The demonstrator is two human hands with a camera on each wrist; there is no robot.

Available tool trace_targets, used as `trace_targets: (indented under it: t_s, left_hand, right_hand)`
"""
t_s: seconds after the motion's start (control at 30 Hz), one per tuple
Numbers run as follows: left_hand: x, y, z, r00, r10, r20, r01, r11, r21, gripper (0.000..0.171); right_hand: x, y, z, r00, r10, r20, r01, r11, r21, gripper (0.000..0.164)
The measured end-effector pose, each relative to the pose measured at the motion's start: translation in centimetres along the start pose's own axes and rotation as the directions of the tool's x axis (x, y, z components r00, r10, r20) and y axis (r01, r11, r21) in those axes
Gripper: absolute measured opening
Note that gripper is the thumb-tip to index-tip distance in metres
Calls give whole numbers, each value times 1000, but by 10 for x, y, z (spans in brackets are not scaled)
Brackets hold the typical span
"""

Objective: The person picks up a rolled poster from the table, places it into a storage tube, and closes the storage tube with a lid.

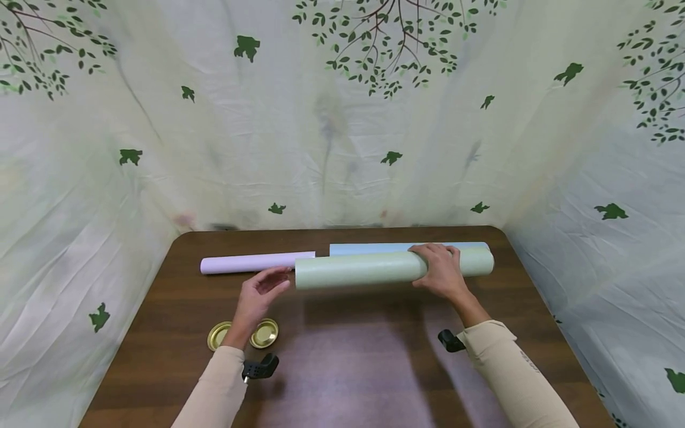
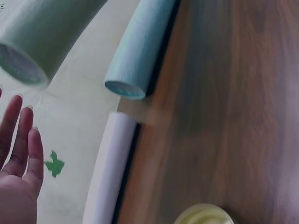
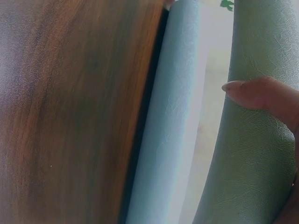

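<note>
While the right hand grips the green roll above the table, the left hand is near its end, fingers loose, holding nothing. Lifting looks done, setting down not yet. The blue roll and purple roll lie on the table.

Fingers-up left hand at eight o'clock, green roll at ten, blue roll at twelve, pale roll at seven.

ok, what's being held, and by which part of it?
The green roll, gripped by the right hand round its body, right of its middle. The left hand holds nothing.
</note>
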State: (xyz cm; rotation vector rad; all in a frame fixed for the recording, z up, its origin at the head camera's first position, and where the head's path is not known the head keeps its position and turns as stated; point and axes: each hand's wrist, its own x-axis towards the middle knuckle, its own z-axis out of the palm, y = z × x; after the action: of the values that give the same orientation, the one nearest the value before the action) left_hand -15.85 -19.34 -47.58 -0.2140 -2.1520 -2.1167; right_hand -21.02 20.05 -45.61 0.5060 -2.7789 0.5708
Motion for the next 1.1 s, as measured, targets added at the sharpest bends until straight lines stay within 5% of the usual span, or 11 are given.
trace_targets:
  t_s: [0.23,0.43,0.67,1.1]
  left_hand:
    - [-20,-10,-24,990,-127,-53,136,967,214,44]
    - [-36,-29,-40,959,-284,-19,254,824,507,60]
    - [-47,-41,-41,969,-247,-13,190,711,676,61]
    - [-53,-61,-36,987,-146,69,39,629,776,64]
  right_hand:
    - [-1,0,-2,1000,-7,0,7,1000,-2,74]
    - [-2,2,-1,1000,-9,-9,9,1000,6,73]
    - [-5,-1,2,1000,-15,-15,16,999,31,72]
    - [-7,-3,2,999,-22,-36,23,999,29,74]
